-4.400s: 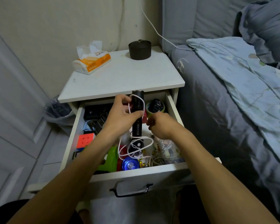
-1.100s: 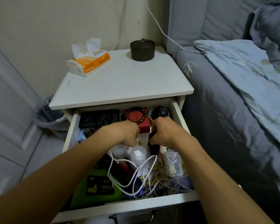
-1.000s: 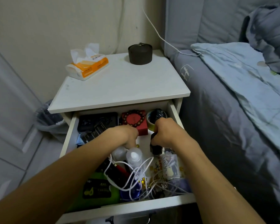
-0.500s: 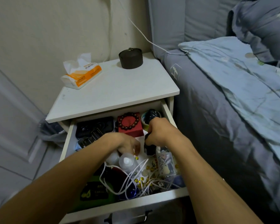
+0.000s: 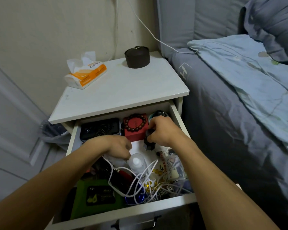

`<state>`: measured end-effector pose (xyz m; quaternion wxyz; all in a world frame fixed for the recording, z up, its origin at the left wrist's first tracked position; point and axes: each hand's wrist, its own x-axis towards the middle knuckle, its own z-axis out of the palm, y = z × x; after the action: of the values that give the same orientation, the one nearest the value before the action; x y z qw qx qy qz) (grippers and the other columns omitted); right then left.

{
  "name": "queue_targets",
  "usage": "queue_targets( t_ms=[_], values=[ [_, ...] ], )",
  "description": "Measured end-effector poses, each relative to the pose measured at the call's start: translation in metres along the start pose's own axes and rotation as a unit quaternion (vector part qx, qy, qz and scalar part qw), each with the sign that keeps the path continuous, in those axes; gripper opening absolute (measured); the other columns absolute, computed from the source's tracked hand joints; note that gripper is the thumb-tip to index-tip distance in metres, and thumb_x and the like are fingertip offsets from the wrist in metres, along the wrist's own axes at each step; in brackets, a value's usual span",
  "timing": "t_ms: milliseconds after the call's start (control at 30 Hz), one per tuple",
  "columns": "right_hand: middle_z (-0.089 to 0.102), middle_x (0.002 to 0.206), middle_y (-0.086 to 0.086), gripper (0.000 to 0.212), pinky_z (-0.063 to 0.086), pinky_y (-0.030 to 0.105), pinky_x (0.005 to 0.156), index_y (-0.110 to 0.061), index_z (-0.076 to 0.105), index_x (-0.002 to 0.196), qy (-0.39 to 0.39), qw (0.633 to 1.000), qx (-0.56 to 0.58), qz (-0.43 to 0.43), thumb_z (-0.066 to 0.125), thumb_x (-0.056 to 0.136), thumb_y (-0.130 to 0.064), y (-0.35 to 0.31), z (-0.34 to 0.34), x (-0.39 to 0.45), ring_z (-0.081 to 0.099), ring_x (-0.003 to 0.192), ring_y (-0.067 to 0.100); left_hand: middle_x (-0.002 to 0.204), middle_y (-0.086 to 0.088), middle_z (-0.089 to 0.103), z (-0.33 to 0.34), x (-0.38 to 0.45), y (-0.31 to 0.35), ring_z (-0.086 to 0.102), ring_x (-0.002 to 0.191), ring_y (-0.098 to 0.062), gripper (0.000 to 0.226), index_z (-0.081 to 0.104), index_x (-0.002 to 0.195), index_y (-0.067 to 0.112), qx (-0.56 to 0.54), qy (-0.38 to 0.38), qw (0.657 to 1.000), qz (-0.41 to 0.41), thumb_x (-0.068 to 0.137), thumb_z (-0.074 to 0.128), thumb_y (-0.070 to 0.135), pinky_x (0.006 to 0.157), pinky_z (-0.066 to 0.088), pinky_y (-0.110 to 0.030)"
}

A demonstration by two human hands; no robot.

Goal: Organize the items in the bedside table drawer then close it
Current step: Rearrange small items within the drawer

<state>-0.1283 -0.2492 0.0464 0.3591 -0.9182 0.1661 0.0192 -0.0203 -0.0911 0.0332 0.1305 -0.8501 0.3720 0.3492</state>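
While right hand point(image 5: 163, 130) fingers grip black flashlight point(image 5: 149, 143), left hand point(image 5: 118, 147) grasp unclear; drawer point(image 5: 156, 207) open beside bed point(image 5: 223, 113).

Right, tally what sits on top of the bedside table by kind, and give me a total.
Tissue pack, orange and white: 1
Round dark lidded container: 1
Total: 2

Both stand on the white tabletop; the white cable hangs past it to the bed and is not counted.
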Motion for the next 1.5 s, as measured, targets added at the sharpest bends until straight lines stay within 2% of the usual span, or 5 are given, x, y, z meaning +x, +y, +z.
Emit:
queue_targets(
  t_ms=[133, 433, 834, 1067, 1500],
  values=[
    [0.063, 0.100, 0.003, 0.027, 0.057, 0.037, 0.075, -0.013, 0.066, 0.099, -0.005, 1.000, 0.000, -0.020, 0.074, 0.073, -0.014, -0.004, 0.012, 0.006, 0.062, 0.086, 0.020, 0.102, 0.005, 0.068, 0.001, -0.001, 0.006, 0.063, 0.097, -0.018, 0.023, 0.070, 0.098, 0.023, 0.003, -0.020, 1.000, 0.019, 0.081, 0.058, 0.033, 0.090, 0.053, -0.036],
    [0.064, 0.112, 0.009, 0.034, 0.053, 0.040, 0.084, -0.012, 0.064, 0.113, -0.019, 0.994, -0.065, -0.087, 0.072, 0.080, -0.018, -0.011, 0.046, 0.017, 0.060, 0.099, 0.026, 0.101, 0.011, 0.062, 0.062, -0.050, -0.018, 0.058, 0.088, -0.006, 0.037, 0.061, 0.108, 0.032, -0.191, 0.307, 0.932, 0.039, 0.078, 0.073, 0.050, 0.076, 0.052, -0.027],
    [0.062, 0.068, 0.001, 0.014, 0.040, 0.024, 0.052, -0.009, 0.066, 0.075, -0.036, 0.999, -0.007, 0.022, 0.075, 0.079, -0.019, -0.002, 0.082, 0.034, 0.055, 0.061, 0.014, 0.106, 0.002, 0.066, 0.071, -0.050, -0.023, 0.063, 0.094, -0.015, 0.044, 0.058, 0.116, 0.027, -0.248, 0.303, 0.917, 0.073, 0.077, 0.069, 0.044, 0.077, 0.054, -0.032],
    [0.069, 0.115, 0.008, 0.044, 0.051, 0.041, 0.097, -0.005, 0.065, 0.119, -0.120, 0.986, 0.100, 0.054, 0.065, 0.075, 0.001, 0.006, 0.077, 0.031, 0.063, 0.106, 0.023, 0.110, 0.004, 0.063, 0.073, -0.051, -0.023, 0.061, 0.095, -0.014, 0.042, 0.056, 0.117, 0.032, -0.248, 0.285, 0.924, 0.061, 0.079, 0.069, 0.044, 0.082, 0.055, -0.036],
    [0.059, 0.127, 0.007, 0.046, 0.051, 0.033, 0.092, -0.016, 0.057, 0.130, -0.065, 0.987, -0.143, 0.033, 0.055, 0.086, -0.003, 0.021, 0.009, -0.023, 0.060, 0.110, 0.025, 0.111, 0.013, 0.064, 0.041, -0.069, 0.013, 0.057, 0.102, -0.001, 0.028, 0.067, 0.116, 0.025, -0.248, 0.390, 0.877, 0.135, 0.091, 0.064, 0.038, 0.089, 0.045, -0.018]
  ],
)
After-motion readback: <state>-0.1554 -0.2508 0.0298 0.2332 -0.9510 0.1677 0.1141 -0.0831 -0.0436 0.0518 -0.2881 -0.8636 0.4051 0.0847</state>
